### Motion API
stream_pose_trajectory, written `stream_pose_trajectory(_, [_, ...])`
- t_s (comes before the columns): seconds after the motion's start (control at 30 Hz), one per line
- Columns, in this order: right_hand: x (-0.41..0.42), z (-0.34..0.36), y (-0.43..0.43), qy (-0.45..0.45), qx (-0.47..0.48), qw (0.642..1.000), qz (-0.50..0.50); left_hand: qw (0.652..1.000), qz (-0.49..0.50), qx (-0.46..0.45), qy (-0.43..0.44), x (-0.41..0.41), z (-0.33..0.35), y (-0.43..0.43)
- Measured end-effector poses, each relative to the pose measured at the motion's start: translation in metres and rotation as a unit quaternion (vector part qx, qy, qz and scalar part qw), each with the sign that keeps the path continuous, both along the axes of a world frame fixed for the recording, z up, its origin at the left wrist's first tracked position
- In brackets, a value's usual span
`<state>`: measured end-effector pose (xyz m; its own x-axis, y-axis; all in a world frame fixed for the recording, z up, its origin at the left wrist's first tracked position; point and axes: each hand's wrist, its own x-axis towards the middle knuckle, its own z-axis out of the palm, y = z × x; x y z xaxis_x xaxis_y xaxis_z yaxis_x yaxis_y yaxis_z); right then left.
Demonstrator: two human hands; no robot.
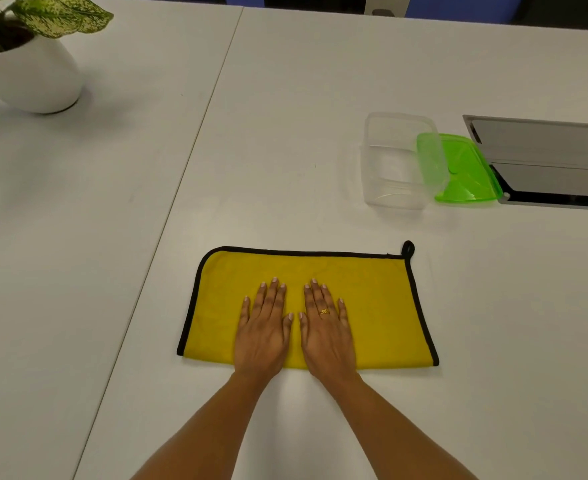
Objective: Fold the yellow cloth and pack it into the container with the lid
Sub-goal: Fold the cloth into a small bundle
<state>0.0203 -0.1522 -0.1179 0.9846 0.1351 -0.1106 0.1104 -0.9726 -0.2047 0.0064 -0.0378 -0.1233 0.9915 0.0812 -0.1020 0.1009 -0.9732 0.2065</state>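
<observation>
The yellow cloth (372,306) with black edging lies flat on the white table, folded into a wide rectangle with its folded edge nearest me and a small black loop at its far right corner. My left hand (264,327) and my right hand (325,329) rest palm down side by side on the cloth's middle, fingers spread and flat, gripping nothing. Beyond the cloth to the right stands the clear plastic container (394,161), open and with nothing inside. Its green lid (465,171) leans against the container's right side.
A white pot with a leafy plant (33,64) stands at the far left. A grey metal cable hatch (549,161) is set into the table right of the lid. A seam between two tabletops (195,133) runs diagonally left of the cloth.
</observation>
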Motion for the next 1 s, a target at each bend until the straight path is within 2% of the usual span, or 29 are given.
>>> stream_pose_trajectory(0.33, [-0.005, -0.008, -0.060, -0.044, 0.005, 0.999, -0.022, 0.997, 0.043, -0.034, -0.052, -0.017, -0.007, 0.043])
stream_pose_trajectory(0.67, [-0.014, -0.007, -0.114, -0.031, 0.016, 0.997, -0.065, 0.997, 0.067, -0.031, -0.033, -0.038, -0.002, 0.075])
stream_pose_trajectory(1.0, [-0.018, -0.003, -0.124, -0.011, 0.027, 0.996, -0.089, 0.997, 0.057, -0.044, 0.009, -0.038, 0.001, 0.083])
